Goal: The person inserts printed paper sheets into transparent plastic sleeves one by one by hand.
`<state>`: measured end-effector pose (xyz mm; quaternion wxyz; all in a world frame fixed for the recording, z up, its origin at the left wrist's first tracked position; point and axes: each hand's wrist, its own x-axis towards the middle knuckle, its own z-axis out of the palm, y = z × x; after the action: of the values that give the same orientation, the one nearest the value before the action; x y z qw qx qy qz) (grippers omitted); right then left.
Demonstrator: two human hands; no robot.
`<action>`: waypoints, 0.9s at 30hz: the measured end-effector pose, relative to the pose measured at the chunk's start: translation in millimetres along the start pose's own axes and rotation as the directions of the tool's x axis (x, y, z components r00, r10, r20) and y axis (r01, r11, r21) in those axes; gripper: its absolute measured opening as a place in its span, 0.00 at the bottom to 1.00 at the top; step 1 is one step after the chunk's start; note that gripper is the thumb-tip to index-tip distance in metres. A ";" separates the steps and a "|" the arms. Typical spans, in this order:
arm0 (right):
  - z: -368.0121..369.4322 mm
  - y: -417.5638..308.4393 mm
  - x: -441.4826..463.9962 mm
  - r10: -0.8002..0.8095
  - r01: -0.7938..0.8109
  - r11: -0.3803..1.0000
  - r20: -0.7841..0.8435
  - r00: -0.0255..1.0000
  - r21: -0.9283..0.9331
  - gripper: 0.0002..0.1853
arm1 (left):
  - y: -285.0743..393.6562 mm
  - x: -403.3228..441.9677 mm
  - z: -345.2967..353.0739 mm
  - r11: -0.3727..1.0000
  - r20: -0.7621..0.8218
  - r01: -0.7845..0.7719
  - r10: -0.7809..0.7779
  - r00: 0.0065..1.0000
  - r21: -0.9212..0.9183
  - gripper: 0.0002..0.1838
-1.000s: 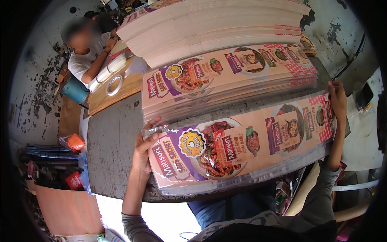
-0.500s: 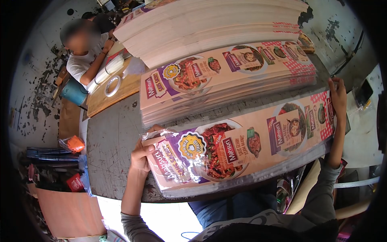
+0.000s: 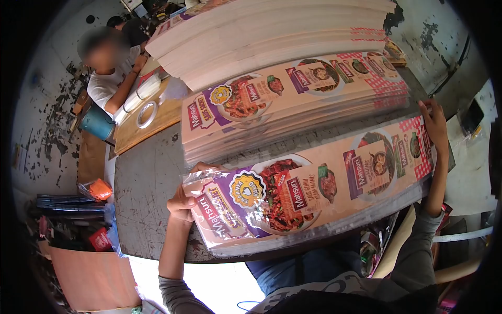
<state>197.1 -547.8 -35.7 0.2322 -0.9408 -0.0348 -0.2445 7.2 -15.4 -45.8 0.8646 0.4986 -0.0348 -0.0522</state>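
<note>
A stack of long printed cardboard sheets in clear plastic (image 3: 334, 180) lies along the near edge of the table, showing food pictures and "Mahsuri" labels. My left hand (image 3: 184, 203) is closed on its left end, thumb on top and some fingers hidden behind the edge. At the far right end, my right hand (image 3: 436, 125) curls its fingers round the short edge of the same stack. The plastic shines with glare near the left end. Just behind lies a second stack of the same wrapped sheets (image 3: 282, 120), touched by neither hand.
A tall pile of pale sheets (image 3: 272, 36) rises at the back of the grey table (image 3: 144, 199). On the left, a wooden board (image 3: 151, 131) carries a tape roll (image 3: 147, 114). Beyond it sits another person (image 3: 107, 81) near a blue bucket (image 3: 97, 123).
My right hand has shifted slightly left and down at the stack's right end. The plastic near my left hand looks smoother, with less glare over the print.
</note>
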 end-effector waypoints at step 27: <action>55.4 -300.3 -251.3 -0.900 0.579 0.322 0.052 0.433 0.749 0.23 | 11.0 1.1 6.5 0.982 -0.130 0.134 -0.116 0.985 0.136 0.41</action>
<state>-52.7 -243.3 -72.1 0.3715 -0.6950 -0.6123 -0.0640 8.2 -15.7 -33.0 0.8217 0.5633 0.0455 -0.0736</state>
